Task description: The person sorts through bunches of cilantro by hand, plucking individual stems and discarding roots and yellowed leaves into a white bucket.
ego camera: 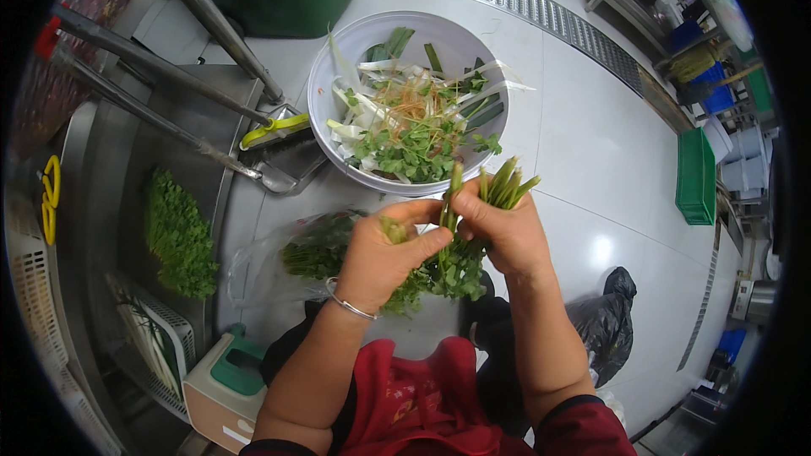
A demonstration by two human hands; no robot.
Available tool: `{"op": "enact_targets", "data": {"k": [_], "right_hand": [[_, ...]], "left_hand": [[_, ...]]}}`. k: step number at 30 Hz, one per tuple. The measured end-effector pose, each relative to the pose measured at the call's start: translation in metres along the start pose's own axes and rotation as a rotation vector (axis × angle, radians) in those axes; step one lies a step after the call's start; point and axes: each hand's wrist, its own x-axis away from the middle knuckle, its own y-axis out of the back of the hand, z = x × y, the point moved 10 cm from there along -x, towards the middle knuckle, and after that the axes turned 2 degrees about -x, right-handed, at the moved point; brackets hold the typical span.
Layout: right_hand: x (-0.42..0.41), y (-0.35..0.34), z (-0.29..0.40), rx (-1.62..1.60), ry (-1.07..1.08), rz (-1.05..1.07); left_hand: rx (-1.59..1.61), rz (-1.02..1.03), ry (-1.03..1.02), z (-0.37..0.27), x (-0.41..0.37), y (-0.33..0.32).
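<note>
My right hand [507, 228] grips a bunch of leafy herb stems [505, 187], cut ends up, and its thumb and fingers pinch a few separate stems. My left hand [396, 253] is curled round a smaller bundle whose pale stem ends [393, 230] show above the fist; its fingertips touch the pinched stems. Green leaves [459, 272] hang below both hands. Just beyond stands a round white plastic tub [405, 189] holding leek leaves, herb leaves and stringy brown roots. More bunched herbs [310, 259] lie in a clear plastic bag [244, 275] beside my left hand.
On the left, a steel sink [184, 101] holds a pile of green herbs [180, 234] and a white basket [180, 323] with scallions. Long-handled tools and a dustpan [285, 177] stand by the tub. A black plastic bag [605, 323] and a green crate [696, 177] are on the right.
</note>
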Motion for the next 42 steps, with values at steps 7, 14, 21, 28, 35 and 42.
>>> {"op": "enact_targets", "data": {"k": [7, 14, 21, 28, 35, 42], "right_hand": [[0.005, -0.005, 0.014, 0.303, 0.071, 0.004], [-0.001, 0.016, 0.021, 0.258, 0.132, -0.088], [-0.001, 0.036, 0.035, 0.276, 0.217, -0.239], [-0.014, 0.031, 0.031, 0.547, 0.299, -0.224], [-0.012, 0.025, 0.024, 0.505, 0.127, -0.167], [-0.007, 0.028, 0.031, 0.44, 0.152, -0.146]], "left_hand": [[-0.053, -0.055, 0.024, 0.003, 0.0, 0.006], [0.012, 0.002, 0.121, 0.01, 0.001, 0.002], [0.149, 0.042, 0.111, 0.008, 0.0, 0.004], [0.191, 0.005, 0.137, 0.014, -0.002, 0.014], [0.305, 0.088, 0.159, 0.011, -0.002, 0.014], [0.373, 0.063, 0.129, 0.008, -0.005, 0.026]]}}
